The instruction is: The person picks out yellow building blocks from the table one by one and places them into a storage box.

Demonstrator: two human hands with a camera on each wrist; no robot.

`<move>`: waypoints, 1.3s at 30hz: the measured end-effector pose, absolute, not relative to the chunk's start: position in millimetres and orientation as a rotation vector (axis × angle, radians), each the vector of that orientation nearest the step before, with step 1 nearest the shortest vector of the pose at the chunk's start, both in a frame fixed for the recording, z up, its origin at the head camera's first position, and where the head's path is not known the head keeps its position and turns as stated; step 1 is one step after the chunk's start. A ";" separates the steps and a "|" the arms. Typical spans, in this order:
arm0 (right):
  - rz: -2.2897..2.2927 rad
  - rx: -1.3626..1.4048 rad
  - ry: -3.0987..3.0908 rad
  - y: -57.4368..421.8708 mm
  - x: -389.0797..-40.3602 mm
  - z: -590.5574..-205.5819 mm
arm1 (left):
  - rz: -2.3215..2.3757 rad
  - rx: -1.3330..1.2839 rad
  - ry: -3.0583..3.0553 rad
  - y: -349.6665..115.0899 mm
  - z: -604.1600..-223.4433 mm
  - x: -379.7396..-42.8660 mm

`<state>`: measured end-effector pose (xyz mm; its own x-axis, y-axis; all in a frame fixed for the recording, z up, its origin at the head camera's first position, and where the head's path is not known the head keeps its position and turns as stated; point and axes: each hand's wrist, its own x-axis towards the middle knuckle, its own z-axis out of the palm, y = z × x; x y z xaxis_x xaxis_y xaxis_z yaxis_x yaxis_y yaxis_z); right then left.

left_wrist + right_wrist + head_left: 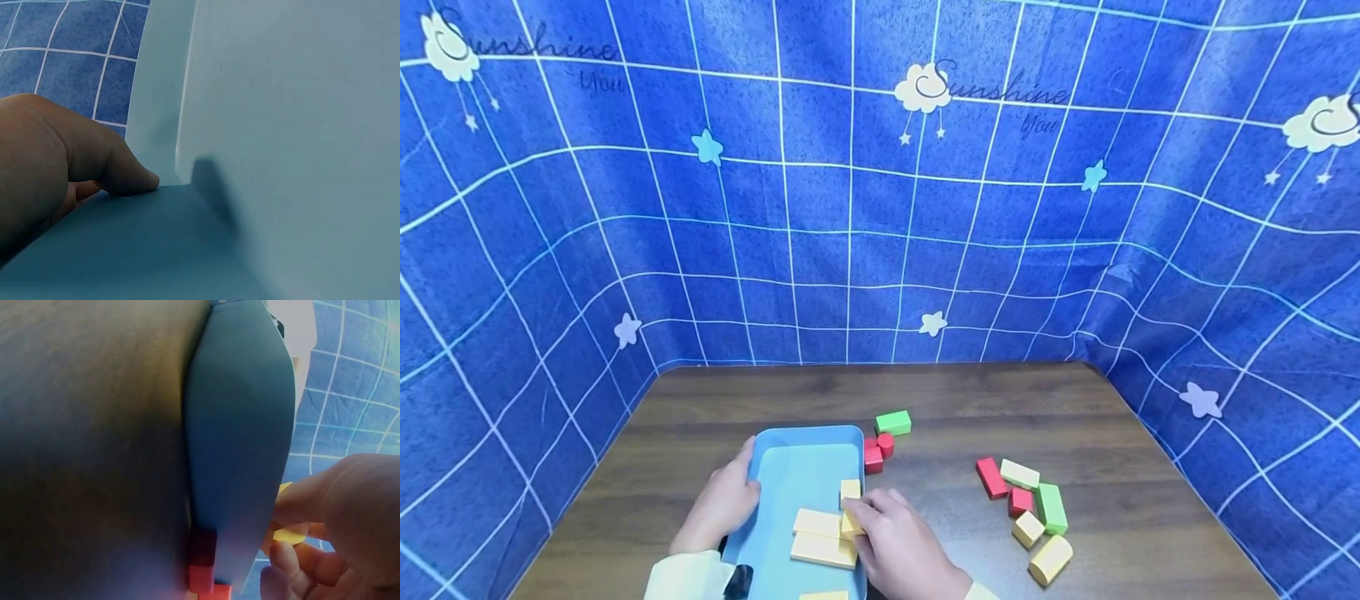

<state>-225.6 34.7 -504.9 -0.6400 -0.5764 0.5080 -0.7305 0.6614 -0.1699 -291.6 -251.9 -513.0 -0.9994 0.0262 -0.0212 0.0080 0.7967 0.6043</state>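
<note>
A blue tray [797, 471] lies on the table, and my left hand [724, 498] grips its left rim. In the left wrist view the thumb of that hand [75, 150] presses on the edge of the tray [281, 125]. Over the tray's right side, my right hand [902, 537] pinches a pale yellow block [851, 525], partly hidden by the fingers. The right wrist view shows yellow [291, 534] between the fingers of this hand [337, 519]. Two flat yellow blocks [823, 550] lie beside it in the tray, with a small yellow block [850, 489] just beyond.
Red blocks [873, 460] and a green block [892, 423] sit by the tray's far right corner. Farther right on the wooden table [955, 392] is a loose group with a red block [992, 478], a green block [1051, 508] and a yellow cylinder-like block [1050, 560]. Blue patterned cloth [880, 208] surrounds the table.
</note>
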 end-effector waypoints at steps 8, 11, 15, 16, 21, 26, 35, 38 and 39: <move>0.584 1.044 -2.529 31.1 -225.3 -509.5 | 0.977 0.025 2.972 -251.6 -511.9 -291.0; 0.612 1.032 -2.571 31.5 -225.4 -511.4 | 0.984 0.028 2.971 -251.1 -512.0 -291.1; 0.604 1.008 -2.589 31.7 -225.4 -513.0 | 0.983 0.031 2.968 -250.5 -511.9 -291.5; 0.600 1.004 -2.588 31.6 -225.3 -513.1 | 0.980 0.030 2.970 -250.5 -511.8 -291.7; 0.607 0.983 -2.593 30.6 -224.0 -512.1 | 0.978 0.027 2.965 -251.0 -512.0 -292.1; 0.626 0.942 -2.622 29.5 -222.6 -511.2 | 0.975 0.022 2.966 -251.4 -512.3 -292.3; 0.655 0.864 -2.698 27.5 -222.3 -510.9 | 0.972 0.021 2.955 -252.2 -513.2 -293.1; 0.657 0.848 -2.731 26.7 -222.9 -510.7 | 0.972 0.018 2.952 -252.3 -513.4 -293.2; 0.661 0.845 -2.737 26.5 -223.2 -510.5 | 0.972 0.017 2.952 -252.4 -513.5 -293.2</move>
<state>-223.2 26.5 -510.5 -0.8159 -0.4849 0.3149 -0.5752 0.7360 -0.3570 -293.2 -252.4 -513.5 -0.9994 0.0210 -0.0282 0.0001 0.8043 0.5942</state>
